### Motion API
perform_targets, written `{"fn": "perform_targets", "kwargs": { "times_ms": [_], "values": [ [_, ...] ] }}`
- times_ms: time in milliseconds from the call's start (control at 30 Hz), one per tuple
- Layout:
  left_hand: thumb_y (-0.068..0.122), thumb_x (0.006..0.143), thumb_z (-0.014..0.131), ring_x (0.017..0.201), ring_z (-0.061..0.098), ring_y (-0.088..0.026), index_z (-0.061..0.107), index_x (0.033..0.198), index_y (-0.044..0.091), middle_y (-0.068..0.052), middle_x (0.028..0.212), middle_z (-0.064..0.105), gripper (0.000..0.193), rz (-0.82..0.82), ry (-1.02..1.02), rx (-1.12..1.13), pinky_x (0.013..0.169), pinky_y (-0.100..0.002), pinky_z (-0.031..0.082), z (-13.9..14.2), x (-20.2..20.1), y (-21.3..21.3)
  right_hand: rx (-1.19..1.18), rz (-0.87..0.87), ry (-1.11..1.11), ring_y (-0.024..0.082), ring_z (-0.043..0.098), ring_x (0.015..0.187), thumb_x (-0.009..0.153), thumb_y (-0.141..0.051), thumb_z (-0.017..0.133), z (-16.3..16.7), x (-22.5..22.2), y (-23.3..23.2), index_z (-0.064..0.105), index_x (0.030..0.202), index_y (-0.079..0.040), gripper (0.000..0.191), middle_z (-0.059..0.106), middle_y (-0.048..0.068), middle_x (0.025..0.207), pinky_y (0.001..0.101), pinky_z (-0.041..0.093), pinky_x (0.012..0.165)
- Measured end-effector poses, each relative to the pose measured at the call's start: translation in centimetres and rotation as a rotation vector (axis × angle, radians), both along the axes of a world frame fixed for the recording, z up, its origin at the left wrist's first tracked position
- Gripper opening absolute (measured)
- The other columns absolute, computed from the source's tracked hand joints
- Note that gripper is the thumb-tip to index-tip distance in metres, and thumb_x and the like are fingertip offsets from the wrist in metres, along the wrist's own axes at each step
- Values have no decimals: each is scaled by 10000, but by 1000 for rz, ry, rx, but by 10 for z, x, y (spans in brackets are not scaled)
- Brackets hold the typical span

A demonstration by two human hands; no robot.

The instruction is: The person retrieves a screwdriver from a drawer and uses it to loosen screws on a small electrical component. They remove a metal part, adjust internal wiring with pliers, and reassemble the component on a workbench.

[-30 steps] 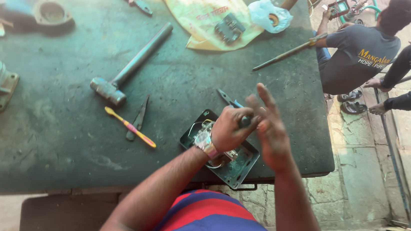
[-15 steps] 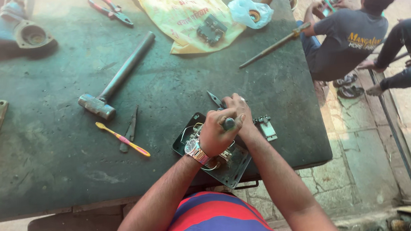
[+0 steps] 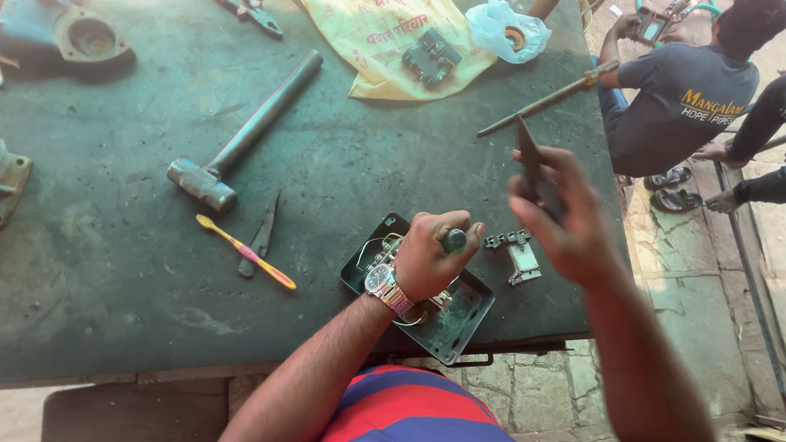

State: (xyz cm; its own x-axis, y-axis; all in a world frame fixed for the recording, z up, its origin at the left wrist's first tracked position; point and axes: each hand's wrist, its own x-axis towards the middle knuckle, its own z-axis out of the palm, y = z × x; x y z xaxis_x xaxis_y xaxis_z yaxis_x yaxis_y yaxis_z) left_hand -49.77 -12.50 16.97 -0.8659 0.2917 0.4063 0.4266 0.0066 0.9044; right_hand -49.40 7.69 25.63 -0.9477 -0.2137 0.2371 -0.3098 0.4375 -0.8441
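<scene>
Over the open box, left hand grips a tool; hammer, toothbrush apart.

The workbench fills the left and centre of the frame. An open switch box sits at its lower right edge, a small bracket just right of it. A toothbrush and scissors lie left of the box, a hammer above them. A printed sack lies top centre, pliers to its left.
</scene>
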Motion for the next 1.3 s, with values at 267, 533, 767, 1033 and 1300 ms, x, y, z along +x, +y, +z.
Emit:
{"fn": "perform_targets", "kwargs": {
  "times_ms": [267, 533, 767, 1033, 1300],
  "values": [
    [175, 949, 645, 542, 568, -289, 611, 823, 29, -144, 649, 569, 196, -52, 16, 83, 555, -383, 464, 4, 4, -4, 628, 234, 539, 219, 604, 810, 813, 19, 687, 28, 17, -30, 606, 1437, -89, 638, 617, 63, 949, 380, 517, 684],
    [173, 980, 649, 508, 455, -299, 547, 767, 2, -168, 620, 472, 291, -26, -33, 4, 555, -385, 432, -6, 5, -4, 346, -50, 722, 151, 598, 842, 953, 83, 553, 89, 26, -1, 587, 1474, -93, 551, 609, 105, 1094, 282, 508, 636],
    [165, 963, 642, 615, 507, -313, 565, 813, 9, -160, 700, 540, 230, -17, 135, 60, 568, -377, 435, -9, 1, -6, 861, 155, 699, 206, 596, 732, 762, 25, 680, 35, 17, -40, 702, 1328, -150, 593, 627, 33, 868, 357, 476, 556],
    [172, 968, 650, 489, 452, -289, 562, 749, 4, -160, 590, 466, 289, -29, -70, 0, 528, -389, 417, -3, 5, -6, 531, -243, 916, 202, 578, 727, 790, 18, 687, 87, 40, 46, 668, 1373, -213, 627, 628, 32, 896, 360, 459, 568],
    [169, 953, 656, 539, 517, -240, 560, 783, 9, -131, 634, 536, 252, -42, 24, 98, 541, -366, 440, -4, 1, -10, 545, 38, 742, 168, 602, 850, 927, 26, 602, 29, 17, -8, 617, 1385, -123, 482, 655, 32, 1070, 315, 479, 665]
  ]
}}
